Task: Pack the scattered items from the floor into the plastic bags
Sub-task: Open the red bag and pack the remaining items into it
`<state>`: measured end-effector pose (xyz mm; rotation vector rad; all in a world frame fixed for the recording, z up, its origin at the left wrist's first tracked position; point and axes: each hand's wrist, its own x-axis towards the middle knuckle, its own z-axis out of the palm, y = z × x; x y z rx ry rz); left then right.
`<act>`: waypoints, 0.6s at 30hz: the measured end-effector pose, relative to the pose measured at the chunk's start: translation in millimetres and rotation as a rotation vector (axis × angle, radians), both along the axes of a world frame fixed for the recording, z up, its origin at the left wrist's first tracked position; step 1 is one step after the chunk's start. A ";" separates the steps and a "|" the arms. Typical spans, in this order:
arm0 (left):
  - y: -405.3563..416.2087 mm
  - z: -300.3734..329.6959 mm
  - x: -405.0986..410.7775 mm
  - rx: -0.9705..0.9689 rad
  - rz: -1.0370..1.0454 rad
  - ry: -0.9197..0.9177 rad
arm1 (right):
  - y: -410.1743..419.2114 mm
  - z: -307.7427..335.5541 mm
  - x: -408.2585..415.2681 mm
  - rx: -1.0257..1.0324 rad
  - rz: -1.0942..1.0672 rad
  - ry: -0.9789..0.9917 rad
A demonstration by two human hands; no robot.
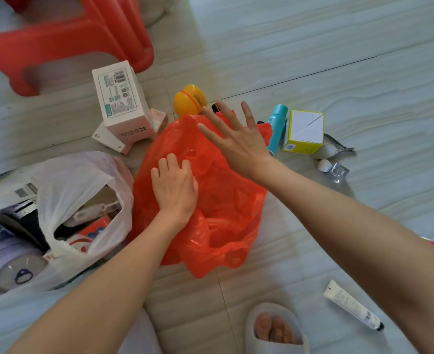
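Note:
A crumpled red plastic bag (221,200) lies on the floor in the middle. My left hand (175,187) rests on its left side with the fingers curled into the plastic. My right hand (232,139) hovers over the bag's far end, fingers spread and holding nothing. A white plastic bag (83,180) at the left is open and holds several items. Beyond the red bag lie a yellow round container (189,99), a pink-white box (121,103), a teal bottle (277,129) and a yellow-green box (304,132). A white tube (352,304) lies at the lower right.
A red plastic stool (65,39) stands at the upper left. Metal nail clippers (338,146) and small clear items (338,171) lie at the right. My slippered foot (274,328) is at the bottom. The tiled floor (313,60) stretches beyond.

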<state>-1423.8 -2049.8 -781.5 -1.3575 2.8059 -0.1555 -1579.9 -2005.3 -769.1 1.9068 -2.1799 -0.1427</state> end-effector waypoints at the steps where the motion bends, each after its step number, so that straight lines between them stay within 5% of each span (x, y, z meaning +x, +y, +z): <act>1: -1.5 -0.6 -0.6 -0.018 -0.003 0.048 | 3.1 -3.9 0.0 -0.007 -0.007 0.021; 5: 4.2 -0.2 0.9 -0.010 -0.040 0.187 | 19.4 -20.6 3.7 -0.112 -0.001 0.105; 12: 4.7 -15.4 -0.3 0.199 0.014 -0.147 | 17.5 -29.5 -0.1 -0.124 0.078 0.163; 16: -5.0 -9.0 -1.6 0.085 -0.091 0.120 | 16.4 -37.4 -5.8 -0.063 0.013 0.174; 18: -4.4 0.6 3.9 0.188 -0.156 0.356 | 15.8 -38.7 -5.6 -0.052 -0.037 0.138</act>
